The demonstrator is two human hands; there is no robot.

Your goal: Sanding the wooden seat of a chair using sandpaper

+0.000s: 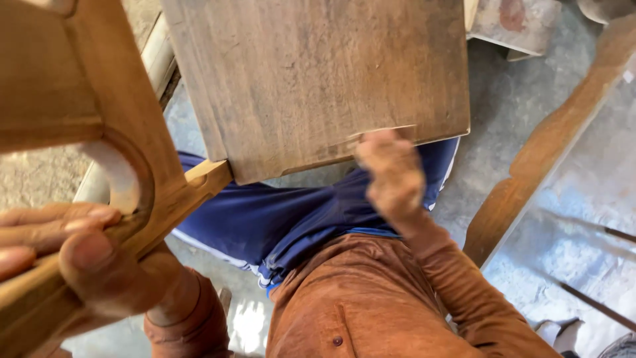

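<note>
Your left hand (73,258), lower left of the frame, is clamped around the curved wooden frame piece (126,132), steadying it. Your right hand (391,176), blurred at centre, rubs the near edge of the one flat wooden panel (318,73); whether it holds anything, I cannot tell. Judging from this, you're smoothing that edge, which needs firm bracing. A second shaped piece (550,139) leans at right.

Bright daylight comes in from the right, throwing white glare over the concrete floor (583,219) and the curved inner edge of the wooden frame (119,176). The right hand (391,174) is motion-blurred, while the left hand (73,258), close to the lens, looks soft and oversized.
</note>
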